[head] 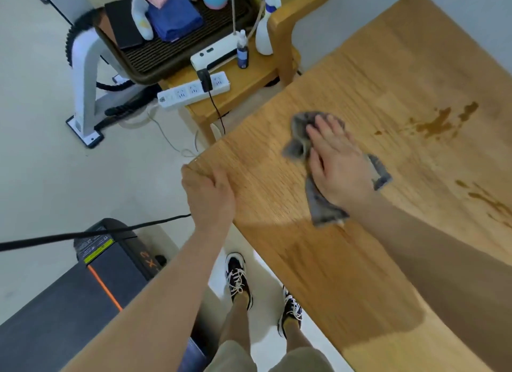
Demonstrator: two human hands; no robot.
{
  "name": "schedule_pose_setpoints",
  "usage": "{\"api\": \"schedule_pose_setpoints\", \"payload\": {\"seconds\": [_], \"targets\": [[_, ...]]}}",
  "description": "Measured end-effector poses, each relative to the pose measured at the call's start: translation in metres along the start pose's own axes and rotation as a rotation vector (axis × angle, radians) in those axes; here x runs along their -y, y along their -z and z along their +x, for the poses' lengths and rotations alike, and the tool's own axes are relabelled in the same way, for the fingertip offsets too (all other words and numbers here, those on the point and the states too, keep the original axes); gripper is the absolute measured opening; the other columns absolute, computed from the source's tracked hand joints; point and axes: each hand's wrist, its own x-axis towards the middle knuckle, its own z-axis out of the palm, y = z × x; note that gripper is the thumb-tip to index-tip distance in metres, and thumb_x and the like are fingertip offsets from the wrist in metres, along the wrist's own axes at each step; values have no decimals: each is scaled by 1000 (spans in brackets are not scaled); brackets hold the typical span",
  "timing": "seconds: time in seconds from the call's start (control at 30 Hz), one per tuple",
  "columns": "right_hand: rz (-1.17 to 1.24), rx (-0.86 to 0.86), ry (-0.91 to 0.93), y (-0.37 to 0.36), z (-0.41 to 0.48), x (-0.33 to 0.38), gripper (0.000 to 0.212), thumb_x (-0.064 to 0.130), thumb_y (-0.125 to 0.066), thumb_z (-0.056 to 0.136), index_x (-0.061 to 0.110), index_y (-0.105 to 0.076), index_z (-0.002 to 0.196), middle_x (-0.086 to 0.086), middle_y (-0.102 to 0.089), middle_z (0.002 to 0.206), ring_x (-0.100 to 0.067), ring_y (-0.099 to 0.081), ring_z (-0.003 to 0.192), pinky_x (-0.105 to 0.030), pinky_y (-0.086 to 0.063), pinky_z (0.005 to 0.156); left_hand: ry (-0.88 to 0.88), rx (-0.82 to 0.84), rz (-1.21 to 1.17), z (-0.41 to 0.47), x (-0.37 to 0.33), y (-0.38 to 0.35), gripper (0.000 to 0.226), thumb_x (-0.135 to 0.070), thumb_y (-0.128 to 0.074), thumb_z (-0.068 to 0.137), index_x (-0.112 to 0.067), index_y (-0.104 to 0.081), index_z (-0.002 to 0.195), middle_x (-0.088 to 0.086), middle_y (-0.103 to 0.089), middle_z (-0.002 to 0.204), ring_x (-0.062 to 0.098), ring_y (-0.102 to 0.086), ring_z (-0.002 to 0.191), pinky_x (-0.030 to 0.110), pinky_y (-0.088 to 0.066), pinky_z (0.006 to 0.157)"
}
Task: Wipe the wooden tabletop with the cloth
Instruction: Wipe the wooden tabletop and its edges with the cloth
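Right hand (338,163), fingers straight, presses cloth (324,211) on tabletop (360,80) — brown spills (440,122) at frame right unwiped; left hand (207,197) curls over its corner.

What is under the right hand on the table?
A grey cloth lies under the right hand, pressed on the wooden table. Its middle, and the wood beneath, are covered.

Just one view here: a wide-angle cam on the person's head, pointing steeply down and a bit forward over the corner of the wooden tabletop (360,94). It sits close enough that both forearms (155,302) fill the bottom, with the shoes (238,277) straight below on the floor (41,177).
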Motion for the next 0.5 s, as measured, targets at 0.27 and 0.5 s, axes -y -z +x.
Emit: {"api": "schedule_pose_setpoints", "payload": {"seconds": [0.27, 0.5], "targets": [[84, 27, 181, -26, -17, 119, 46, 30, -34, 100, 11, -53, 138, -9, -43, 149, -25, -33, 143, -46, -24, 118, 135, -204, 76, 43, -20, -12, 28, -17, -33, 97, -7, -59, 90, 8, -63, 90, 27, -54, 82, 31, -36, 69], [-16, -57, -212, -6, 51, 35, 51, 32, -29, 101, 11, -39, 147, -11, -30, 156, -27, -21, 147, -48, -16, 120, 136, -169, 98, 44, -15, -14, 32, -18, -29, 99, -12, -54, 80, -8, -47, 67, 8, -41, 60, 29, -27, 55]]}}
